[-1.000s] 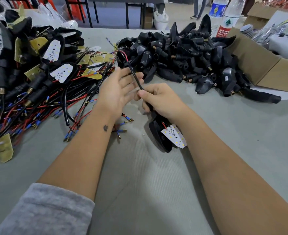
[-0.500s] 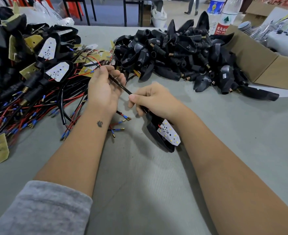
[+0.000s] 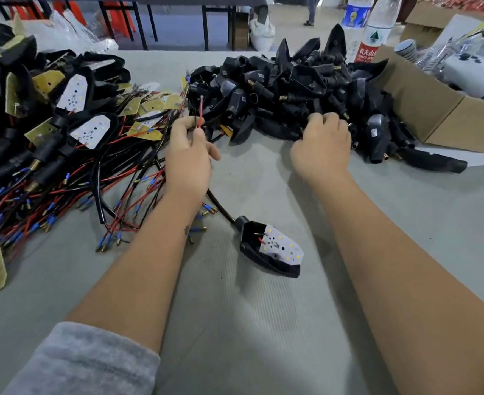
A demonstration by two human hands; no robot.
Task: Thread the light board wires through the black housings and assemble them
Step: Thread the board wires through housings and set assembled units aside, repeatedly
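Nearest, on the grey cloth-covered table [image 3: 235, 337], lies a black plastic housing [image 3: 263, 259] with a white LED light board [image 3: 282, 248] seated in its mouth and its sleeved black cable [image 3: 220, 205] trailing toward the left wrist; it appears threaded and set aside, held by neither hand. Beyond it, the left hand [image 3: 188, 158] pinches a thin red and black wire pair [image 3: 200, 114] between thumb and fingers, tips pointing up, probably readied for the next housing. The right hand [image 3: 322, 146] reaches with curled fingers into the heap of empty black housings [image 3: 292, 86]; whether it already grips one cannot be told. To the left sprawls a pile of wired light boards and finished units [image 3: 64, 124]. Farthest right, an open brown cardboard box [image 3: 434, 109] holds clear plastic-wrapped items and a white device; two clear plastic water bottles [image 3: 374, 32] stand behind the heap.
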